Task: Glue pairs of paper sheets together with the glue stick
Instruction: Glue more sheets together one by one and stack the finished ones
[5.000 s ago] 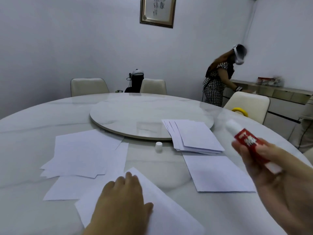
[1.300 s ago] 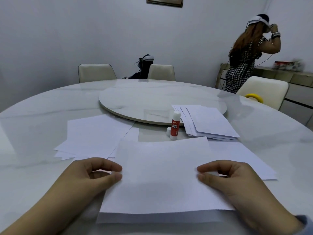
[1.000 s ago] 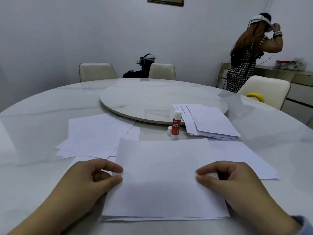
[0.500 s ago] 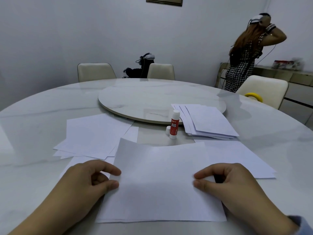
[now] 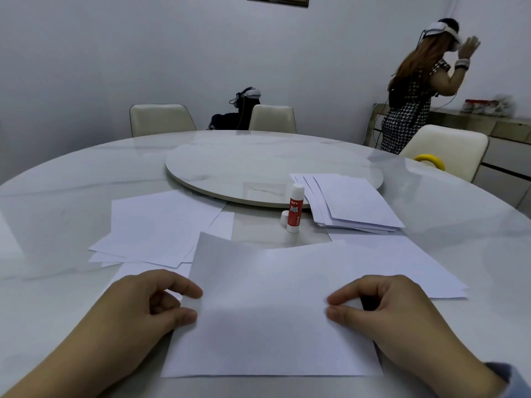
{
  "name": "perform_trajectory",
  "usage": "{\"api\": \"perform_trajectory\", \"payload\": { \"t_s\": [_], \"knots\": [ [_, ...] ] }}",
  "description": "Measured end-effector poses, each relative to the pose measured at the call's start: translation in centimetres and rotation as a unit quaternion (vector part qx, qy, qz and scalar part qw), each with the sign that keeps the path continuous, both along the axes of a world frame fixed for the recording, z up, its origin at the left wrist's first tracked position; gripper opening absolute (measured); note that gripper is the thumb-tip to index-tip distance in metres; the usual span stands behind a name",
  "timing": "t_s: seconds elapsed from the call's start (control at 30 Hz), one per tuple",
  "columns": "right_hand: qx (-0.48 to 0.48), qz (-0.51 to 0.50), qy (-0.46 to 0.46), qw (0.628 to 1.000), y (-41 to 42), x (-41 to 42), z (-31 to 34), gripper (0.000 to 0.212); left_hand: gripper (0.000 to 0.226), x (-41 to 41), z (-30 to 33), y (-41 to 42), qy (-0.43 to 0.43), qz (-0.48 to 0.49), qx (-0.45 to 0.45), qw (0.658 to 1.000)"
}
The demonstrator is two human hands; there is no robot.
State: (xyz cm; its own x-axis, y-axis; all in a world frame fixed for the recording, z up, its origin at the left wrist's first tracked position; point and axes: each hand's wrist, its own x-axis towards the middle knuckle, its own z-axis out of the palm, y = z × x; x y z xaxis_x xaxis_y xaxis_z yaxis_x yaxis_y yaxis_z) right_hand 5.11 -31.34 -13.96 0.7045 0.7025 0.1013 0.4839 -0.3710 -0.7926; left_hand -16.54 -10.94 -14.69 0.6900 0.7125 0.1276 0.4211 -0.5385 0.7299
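Hands sit apart at either side of the front sheet (image 5: 270, 311): the left hand (image 5: 140, 314) pinches its left edge between thumb and forefinger, the right hand (image 5: 393, 320) pinches its right edge the same way; the sheet's far edge curls up off the table (image 5: 71, 179). At twelve o'clock from the sheet the glue stick (image 5: 294, 208) stands upright, uncapped, its cap (image 5: 284, 218) just beside it at nine o'clock; a fanned paper stack (image 5: 350, 202) lies at one o'clock, half on the turntable (image 5: 244, 165); loose sheets (image 5: 161, 228) lie at ten o'clock. Another person (image 5: 416, 90) stands at two o'clock, well apart.
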Motion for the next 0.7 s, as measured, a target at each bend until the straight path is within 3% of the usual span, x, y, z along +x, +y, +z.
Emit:
{"api": "perform_trajectory", "payload": {
  "t_s": [0.7],
  "knots": [
    [-0.022,-0.002,-0.040,0.999,-0.19,0.06,-0.27,0.022,0.042,-0.07,-0.34,0.49,0.008,-0.020,0.004,1.000]
  ]
}}
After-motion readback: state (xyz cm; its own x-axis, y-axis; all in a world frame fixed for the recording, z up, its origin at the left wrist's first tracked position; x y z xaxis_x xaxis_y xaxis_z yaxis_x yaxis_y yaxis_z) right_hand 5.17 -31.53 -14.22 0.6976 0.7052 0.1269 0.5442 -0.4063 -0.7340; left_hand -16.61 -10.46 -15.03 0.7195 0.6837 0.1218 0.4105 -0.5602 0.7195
